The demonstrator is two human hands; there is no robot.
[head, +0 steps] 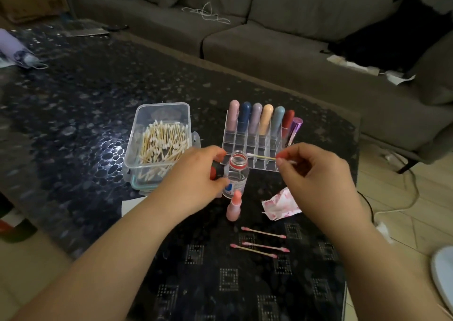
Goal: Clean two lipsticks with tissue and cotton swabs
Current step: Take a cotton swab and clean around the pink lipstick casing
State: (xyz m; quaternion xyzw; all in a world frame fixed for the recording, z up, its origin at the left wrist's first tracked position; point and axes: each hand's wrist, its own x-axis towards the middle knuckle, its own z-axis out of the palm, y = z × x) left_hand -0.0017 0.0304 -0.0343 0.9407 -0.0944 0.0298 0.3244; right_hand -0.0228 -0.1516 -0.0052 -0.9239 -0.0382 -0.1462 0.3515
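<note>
Mid-task: three pink-stained swabs point(263, 232) lie lower centre; your right hand point(316, 171) grip pinches a fresh swab point(261, 156) at the bottle point(236, 173); your left hand point(196, 176) grip clamps a red lipstick point(217, 172)

There is a single view, taken from the person's head, looking forward and steeply down over both forearms onto the dark, pebble-patterned glossy surface point(73, 115). The lens is wide: straight edges bend toward the frame's borders. It sits close to the work, so the forearms fill the lower half and the clear plastic box of cotton swabs point(160, 144) and the clear acrylic rack of coloured lipstick tubes point(259, 137) lie mid-frame. Farther off, across the top, runs a grey fabric sofa point(269, 34); pale floor tiles point(404, 227) show at the right. No second view shares the scene.
</note>
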